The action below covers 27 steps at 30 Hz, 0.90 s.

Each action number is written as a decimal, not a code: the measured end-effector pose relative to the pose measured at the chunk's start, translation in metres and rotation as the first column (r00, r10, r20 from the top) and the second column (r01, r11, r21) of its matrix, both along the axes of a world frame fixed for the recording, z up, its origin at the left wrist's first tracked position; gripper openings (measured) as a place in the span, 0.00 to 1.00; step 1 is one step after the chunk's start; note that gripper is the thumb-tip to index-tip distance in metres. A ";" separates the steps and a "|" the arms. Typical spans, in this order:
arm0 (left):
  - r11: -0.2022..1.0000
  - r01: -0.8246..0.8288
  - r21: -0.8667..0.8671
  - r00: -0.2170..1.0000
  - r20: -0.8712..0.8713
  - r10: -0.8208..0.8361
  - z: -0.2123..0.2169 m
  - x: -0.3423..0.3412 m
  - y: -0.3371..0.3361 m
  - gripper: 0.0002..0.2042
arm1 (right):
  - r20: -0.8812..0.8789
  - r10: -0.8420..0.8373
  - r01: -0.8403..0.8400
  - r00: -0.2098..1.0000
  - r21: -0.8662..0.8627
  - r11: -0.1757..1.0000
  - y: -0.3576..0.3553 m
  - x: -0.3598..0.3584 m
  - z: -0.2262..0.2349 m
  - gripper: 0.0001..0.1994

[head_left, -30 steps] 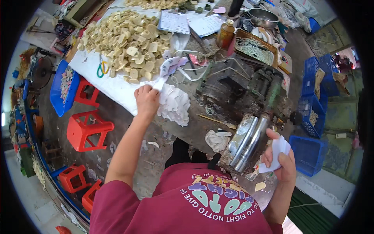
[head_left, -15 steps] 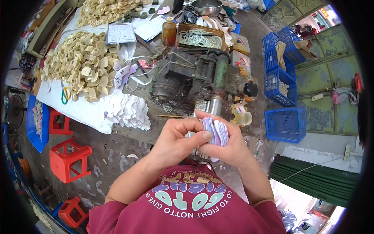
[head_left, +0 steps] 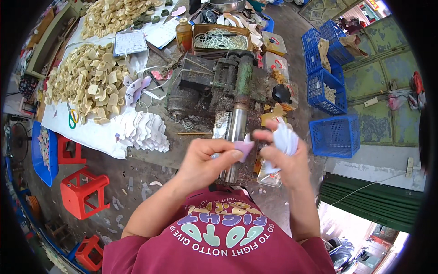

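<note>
Between the thumb and fingers of my left hand (head_left: 207,160) is a small lilac cut piece (head_left: 244,150), of thin sheet material. My right hand (head_left: 289,157) grips a stack of white cut pieces (head_left: 286,139); its fingers are slightly blurred by motion. Both hands are above the near end of a dark, worn machine (head_left: 194,89) with a shiny metal roller (head_left: 238,123). The lilac piece overlaps the roller in the picture; whether they touch I cannot tell.
Left of the machine lie layered white pieces (head_left: 142,130) and a heap of beige pieces (head_left: 86,82). Green-handled scissors (head_left: 72,118) rest nearby. A box of pale cord (head_left: 222,39) and a brown bottle (head_left: 184,35) stand behind. Red stools (head_left: 84,192) are at left, blue crates (head_left: 335,135) at right.
My hands have separated. One lilac piece is now in my left hand, apart from the stack, which my right hand has carried to the right. The view has shifted slightly.
</note>
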State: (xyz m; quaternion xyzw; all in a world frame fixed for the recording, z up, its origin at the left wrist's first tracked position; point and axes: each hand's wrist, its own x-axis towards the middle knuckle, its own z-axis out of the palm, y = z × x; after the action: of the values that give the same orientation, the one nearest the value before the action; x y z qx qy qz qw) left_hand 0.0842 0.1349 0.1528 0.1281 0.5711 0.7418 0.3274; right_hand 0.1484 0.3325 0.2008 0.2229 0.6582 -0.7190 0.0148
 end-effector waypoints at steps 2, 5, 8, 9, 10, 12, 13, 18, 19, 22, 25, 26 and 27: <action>0.997 -0.058 -0.052 0.981 -0.187 0.047 -0.001 0.003 0.007 0.06 | -0.030 0.018 -0.019 0.999 -0.029 0.999 -0.009 0.003 -0.009 0.22; 0.952 -0.233 -0.199 0.875 -0.470 0.116 -0.016 -0.002 0.000 0.09 | 0.067 0.004 -0.020 0.998 0.243 0.970 0.011 0.000 -0.025 0.19; 0.860 -0.434 -0.268 0.670 -0.734 0.110 -0.056 -0.008 -0.010 0.09 | 0.211 0.061 -0.152 0.976 0.450 0.880 0.019 -0.005 -0.051 0.18; 0.855 -0.444 -0.268 0.633 -0.769 0.087 -0.063 -0.007 -0.009 0.10 | 0.255 0.066 -0.178 0.965 0.445 0.878 0.009 -0.011 -0.052 0.17; 0.847 -0.456 -0.272 0.593 -0.803 0.061 -0.066 -0.007 -0.008 0.10 | 0.297 0.077 -0.206 0.952 0.434 0.877 0.000 -0.016 -0.054 0.17; 0.842 -0.449 -0.299 0.611 -0.790 0.045 -0.072 -0.004 -0.004 0.11 | 0.219 0.074 -0.163 0.973 0.421 0.892 -0.004 -0.019 -0.056 0.18; 0.835 -0.455 -0.308 0.630 -0.775 0.057 -0.070 -0.002 -0.004 0.10 | 0.172 0.080 -0.148 0.982 0.431 0.890 -0.002 -0.017 -0.060 0.18; 0.849 -0.468 -0.244 0.773 -0.578 0.260 -0.085 -0.017 -0.026 0.05 | 0.102 -0.036 -0.011 0.994 0.433 0.901 0.004 -0.022 -0.046 0.21; 0.788 -0.554 -0.269 0.745 -0.583 0.324 -0.091 -0.027 -0.041 0.04 | 0.131 -0.027 -0.027 0.991 0.390 0.920 0.006 -0.022 -0.041 0.21; 0.521 -0.818 -0.245 0.494 -0.764 0.416 -0.100 -0.076 -0.108 0.03 | 0.137 0.010 -0.042 0.991 0.230 0.972 0.010 -0.016 -0.034 0.23; 0.226 -0.898 -0.377 0.381 -0.924 -0.026 -0.133 -0.100 -0.189 0.03 | 0.137 0.048 -0.049 0.989 0.005 0.999 0.005 -0.017 -0.027 0.25; 0.163 -0.881 -0.444 0.419 -0.892 -0.168 -0.142 -0.098 -0.203 0.03 | 0.142 0.054 -0.044 0.988 -0.074 0.996 0.002 -0.018 -0.025 0.26; 0.176 -0.848 -0.500 0.465 -0.861 -0.204 -0.150 -0.092 -0.213 0.03 | 0.120 0.081 -0.070 0.989 -0.092 0.993 0.000 -0.020 -0.024 0.27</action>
State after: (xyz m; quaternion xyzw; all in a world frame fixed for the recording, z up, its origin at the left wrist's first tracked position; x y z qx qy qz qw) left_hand -0.0073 -0.0781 0.0024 0.0718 0.9710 0.1539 -0.1685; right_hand 0.1282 0.3321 0.1770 0.2413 0.6317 -0.7308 0.0925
